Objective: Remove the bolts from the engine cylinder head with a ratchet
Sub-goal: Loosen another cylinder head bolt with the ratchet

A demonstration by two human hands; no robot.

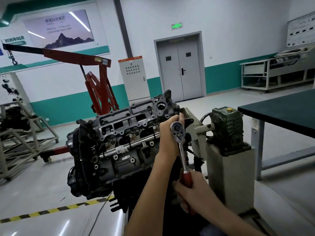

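The engine with its grey cylinder head (126,123) sits tilted on a stand at the centre of the head view. A chrome ratchet (178,132) with a red handle points up over the head's right end. My right hand (192,189) is closed around the red handle. My left hand (170,132) rests against the right end of the cylinder head, just left of and behind the ratchet's head, fingers curled on the casting. Whatever the ratchet's drive sits on is hidden behind its head. Several bolt heads and holes show along the cylinder head's top face.
A green gearbox (226,128) on a beige pedestal stands right of the engine. A dark workbench (279,108) fills the right side. A red engine hoist (100,89) stands behind on the left, with a metal frame cart (22,137) far left. Yellow-black floor tape (51,210) runs in front.
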